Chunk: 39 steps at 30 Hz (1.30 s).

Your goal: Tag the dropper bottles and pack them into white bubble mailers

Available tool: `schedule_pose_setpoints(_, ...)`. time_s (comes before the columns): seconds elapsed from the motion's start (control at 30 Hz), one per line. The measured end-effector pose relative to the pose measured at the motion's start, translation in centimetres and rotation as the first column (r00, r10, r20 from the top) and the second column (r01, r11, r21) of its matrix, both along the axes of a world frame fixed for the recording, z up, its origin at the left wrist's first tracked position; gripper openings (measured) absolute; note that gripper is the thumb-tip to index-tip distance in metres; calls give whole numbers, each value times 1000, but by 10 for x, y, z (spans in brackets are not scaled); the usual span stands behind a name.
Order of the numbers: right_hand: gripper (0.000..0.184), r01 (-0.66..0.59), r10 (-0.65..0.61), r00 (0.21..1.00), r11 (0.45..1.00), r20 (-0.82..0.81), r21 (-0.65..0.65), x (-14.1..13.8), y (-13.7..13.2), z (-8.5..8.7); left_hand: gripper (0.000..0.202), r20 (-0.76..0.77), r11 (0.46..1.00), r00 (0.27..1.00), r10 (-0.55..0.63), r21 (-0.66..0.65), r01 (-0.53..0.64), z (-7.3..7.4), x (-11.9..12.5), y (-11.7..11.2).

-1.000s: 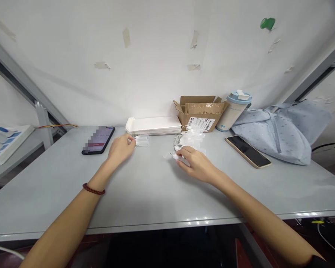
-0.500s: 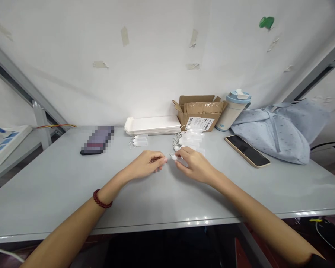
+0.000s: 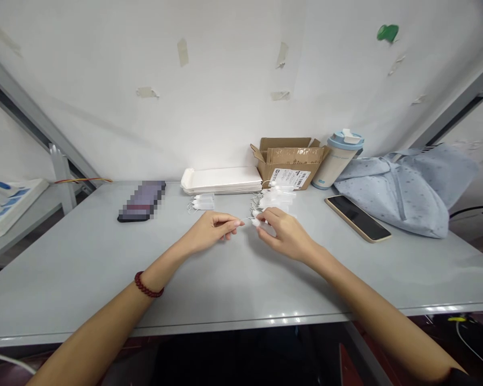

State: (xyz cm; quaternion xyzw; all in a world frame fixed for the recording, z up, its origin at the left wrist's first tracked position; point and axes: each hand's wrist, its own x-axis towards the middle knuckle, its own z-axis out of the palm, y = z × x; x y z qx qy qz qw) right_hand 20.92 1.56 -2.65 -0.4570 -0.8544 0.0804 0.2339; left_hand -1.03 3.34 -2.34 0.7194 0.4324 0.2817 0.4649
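Note:
My right hand [image 3: 284,230] has its thumb and fingers closed on a small white tag-like piece [image 3: 256,222] with a thin string at its tip. Most of that piece is hidden behind the fingers. Just to the left, my left hand [image 3: 215,229] is pinched, thumb against forefinger, close to the string's end; whatever it may hold is too small to make out. Behind my right hand lies a pile of similar white pieces [image 3: 276,198] with thin loops. A few more of these pieces [image 3: 203,201] lie side by side beyond my left hand.
A stack of flat white packets [image 3: 225,179] lies against the wall beside an open cardboard box [image 3: 292,158]. A tumbler [image 3: 338,161], a pale blue cloth bag [image 3: 394,193] and a phone [image 3: 358,218] are at the right. A dark, pixelated flat object [image 3: 143,201] lies left.
Both hands have risen slightly in the picture. My left thumb and forefinger are now pinched together near the string; the right hand still holds the white piece.

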Motion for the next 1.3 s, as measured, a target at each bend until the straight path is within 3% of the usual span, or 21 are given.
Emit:
schedule_pose_setpoints(0.13,15,16,-16,999,1000,-41,0,1,0,1,27,24,991,991,133,30,-133,0,1,1)
schedule_pose_setpoints(0.23,13,6,-9,996,999,-84,-43,-1,0,2,26,86,984,981,175,-29,-173,1,1,1)
schedule_pose_setpoints(0.4,6,-66,36,971,991,-237,-119,-4,-2,6,28,240,974,956,169,-190,-125,1,6,-4)
schedule_pose_setpoints(0.53,6,-95,54,953,988,-297,-123,-5,-5,8,28,280,965,948,150,-249,-80,-1,11,-7)
schedule_pose_setpoints(0.8,10,-116,77,957,985,-279,-129,-4,-5,6,27,301,954,946,122,-297,-29,-6,13,-8)
schedule_pose_setpoints(1.3,11,-123,88,966,983,-243,-134,-5,-6,7,29,314,932,940,131,-362,-9,-1,14,-11)
